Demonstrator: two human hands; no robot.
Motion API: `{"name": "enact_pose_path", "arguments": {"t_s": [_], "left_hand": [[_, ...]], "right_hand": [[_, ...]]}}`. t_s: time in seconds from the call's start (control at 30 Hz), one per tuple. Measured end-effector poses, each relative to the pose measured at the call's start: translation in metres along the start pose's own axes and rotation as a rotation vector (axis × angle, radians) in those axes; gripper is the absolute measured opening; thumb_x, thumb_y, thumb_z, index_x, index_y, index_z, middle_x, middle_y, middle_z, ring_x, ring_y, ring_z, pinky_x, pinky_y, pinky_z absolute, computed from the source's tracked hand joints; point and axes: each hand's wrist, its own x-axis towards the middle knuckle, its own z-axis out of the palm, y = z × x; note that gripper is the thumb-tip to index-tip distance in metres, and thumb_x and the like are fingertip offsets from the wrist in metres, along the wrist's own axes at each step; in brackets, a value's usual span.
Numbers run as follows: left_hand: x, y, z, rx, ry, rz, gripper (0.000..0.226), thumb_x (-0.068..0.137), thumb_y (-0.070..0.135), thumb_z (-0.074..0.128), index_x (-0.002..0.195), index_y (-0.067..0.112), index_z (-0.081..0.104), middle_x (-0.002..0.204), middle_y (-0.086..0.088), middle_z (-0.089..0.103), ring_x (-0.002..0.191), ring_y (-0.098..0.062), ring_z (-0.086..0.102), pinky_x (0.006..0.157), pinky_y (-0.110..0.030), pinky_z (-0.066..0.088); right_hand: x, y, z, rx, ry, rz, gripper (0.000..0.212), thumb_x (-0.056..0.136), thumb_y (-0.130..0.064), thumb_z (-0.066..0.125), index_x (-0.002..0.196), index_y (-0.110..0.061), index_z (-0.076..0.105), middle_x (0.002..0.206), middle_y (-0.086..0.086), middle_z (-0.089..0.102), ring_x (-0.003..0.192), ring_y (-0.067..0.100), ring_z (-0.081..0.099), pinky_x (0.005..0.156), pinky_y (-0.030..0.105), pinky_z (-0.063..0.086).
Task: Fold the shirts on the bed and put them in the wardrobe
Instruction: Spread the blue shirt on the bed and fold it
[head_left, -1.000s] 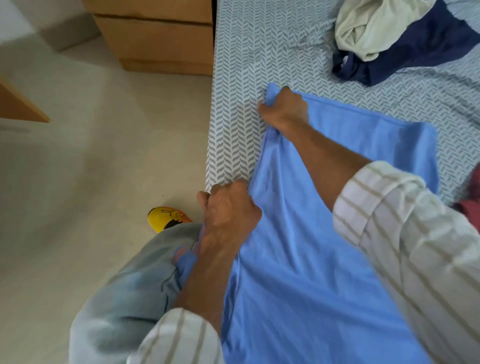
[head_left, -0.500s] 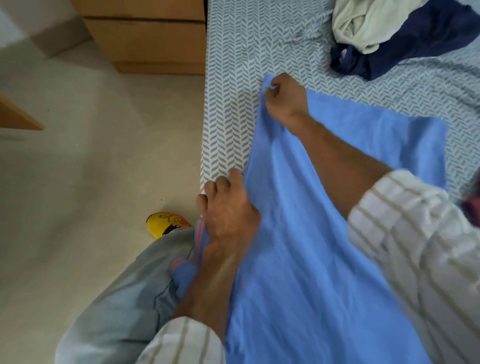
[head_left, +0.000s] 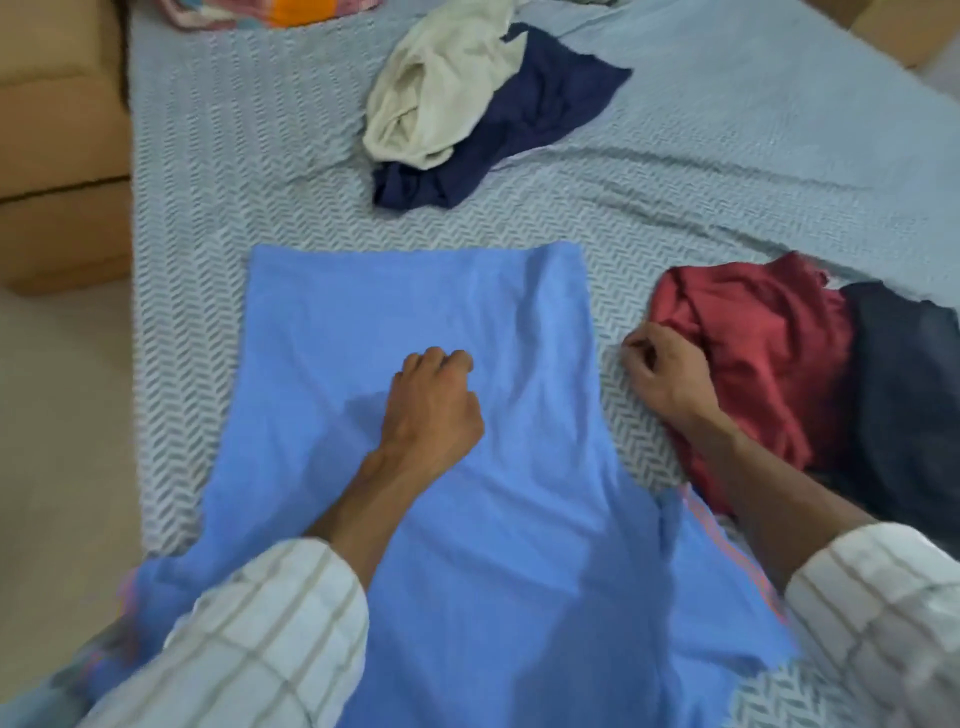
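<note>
A light blue shirt (head_left: 415, 291) lies spread flat on the bed (head_left: 208, 182), its lower part hanging over the near edge towards me. My left hand (head_left: 431, 410) rests on the middle of it with the fingers curled in. Just right of the shirt's edge, my right hand (head_left: 665, 374) sits on the sheet with its fingers curled, touching a crumpled red shirt (head_left: 753, 353). Farther back, a cream shirt (head_left: 441, 104) lies bunched on top of a navy shirt (head_left: 545, 114). No wardrobe is in view.
A dark garment (head_left: 909, 389) lies against the red shirt at the right. A colourful cloth (head_left: 291, 10) is at the bed's far end. A wooden cabinet (head_left: 62, 156) stands left of the bed, with pale floor (head_left: 62, 467) in front of it.
Both hands have let go of the blue shirt's left edge. The left hand moved to its middle, the right hand to the sheet beside the red shirt. The view swung right.
</note>
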Motion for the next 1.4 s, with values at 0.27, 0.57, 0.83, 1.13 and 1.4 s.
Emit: {"name": "enact_pose_path", "arguments": {"t_s": [0.27,0.57,0.83,1.13,1.4], "left_hand": [[0.151,0.106,0.048,-0.073,-0.097,0.2,0.044,0.084,0.002,0.054,0.127,0.012,0.058,0.131,-0.012,0.058,0.123,-0.035,0.051,0.101,-0.04,0.042],[0.236,0.15,0.048,0.412,-0.411,0.016,0.021,0.085,0.009,0.05,0.105,0.013,0.047,0.129,-0.02,0.051,0.135,-0.04,0.03,0.11,-0.056,0.018],[0.249,0.144,0.069,-0.147,-0.152,-0.048,0.018,0.088,0.016,0.059,0.075,0.027,0.055,0.1,0.006,0.067,0.106,-0.021,0.057,0.098,-0.044,0.031],[0.212,0.126,0.072,-0.022,-0.036,0.108,0.06,0.091,0.021,0.062,0.145,0.025,0.035,0.141,-0.003,0.043,0.137,-0.025,0.03,0.106,-0.044,0.027],[0.016,0.045,0.003,-0.095,-0.275,0.026,0.058,0.092,0.019,0.06,0.146,0.025,0.04,0.15,-0.002,0.041,0.138,-0.024,0.037,0.111,-0.039,0.03]], "right_hand": [[0.009,0.025,0.025,0.076,0.195,-0.201,0.014,0.07,-0.001,0.066,0.082,-0.007,0.062,0.074,0.01,0.055,0.069,0.031,0.053,0.062,0.041,0.043],[0.005,0.028,0.03,0.221,0.211,-0.167,0.016,0.081,-0.023,0.065,0.077,-0.009,0.059,0.076,0.005,0.051,0.07,0.026,0.047,0.068,0.043,0.042],[0.003,0.026,0.029,0.111,0.122,-0.224,0.037,0.07,-0.05,0.069,0.07,-0.015,0.057,0.099,-0.001,0.055,0.082,0.023,0.042,0.072,0.033,0.038],[0.006,0.029,0.034,0.011,0.108,-0.212,0.025,0.068,-0.028,0.058,0.084,-0.01,0.055,0.093,0.006,0.051,0.081,0.026,0.042,0.075,0.035,0.035],[-0.002,-0.006,0.009,-0.208,-0.164,0.031,0.036,0.075,-0.032,0.05,0.108,-0.02,0.056,0.113,0.004,0.049,0.103,0.034,0.045,0.081,0.044,0.039]]}}
